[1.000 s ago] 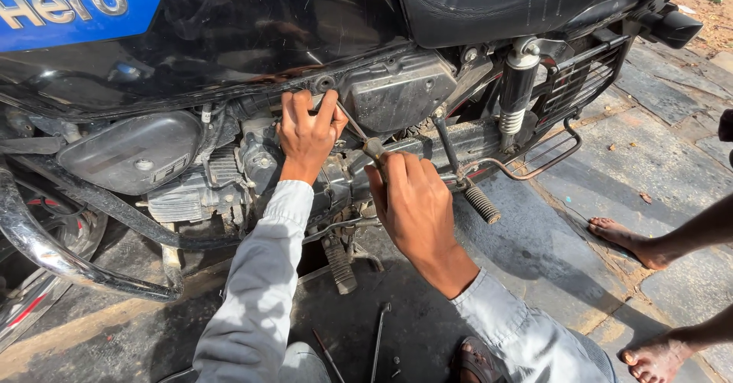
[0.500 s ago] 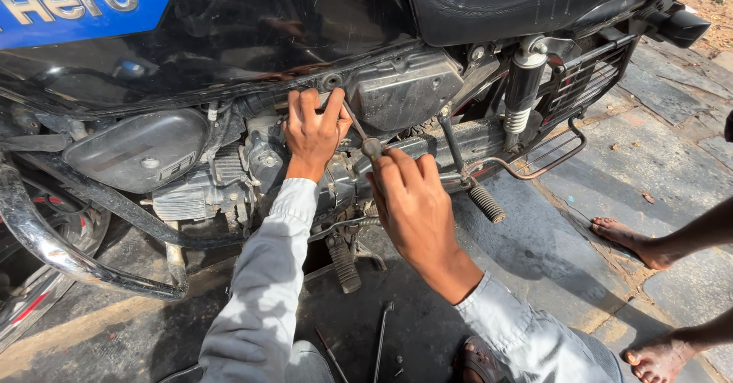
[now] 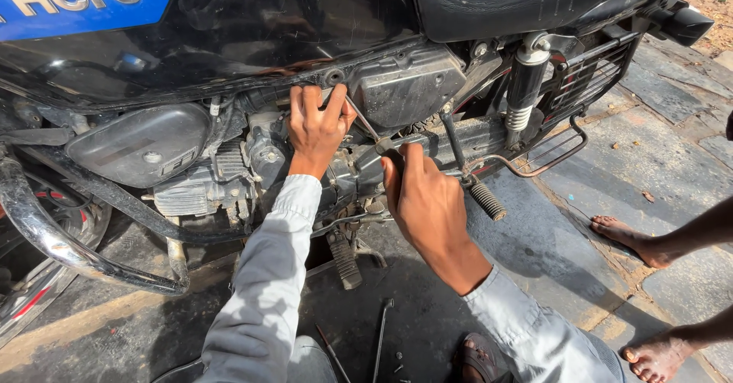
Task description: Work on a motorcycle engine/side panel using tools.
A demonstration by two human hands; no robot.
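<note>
Right hand (image 3: 427, 207) closed round the handle of a thin, stiff steel screwdriver (image 3: 365, 123), best gripped at that handle, tip up by the motorcycle's side cover (image 3: 408, 85); left hand (image 3: 317, 127) pressed open-fingered beside it.

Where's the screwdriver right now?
In the head view, the screwdriver is gripped in the right hand near the picture's centre, its shaft angling up-left to the motorcycle frame, right beside the left hand.

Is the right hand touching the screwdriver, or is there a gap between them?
Touching. The head view shows the right hand closed around the handle of the screwdriver, whose thin shaft runs up to the motorcycle frame beside the left hand.
</note>
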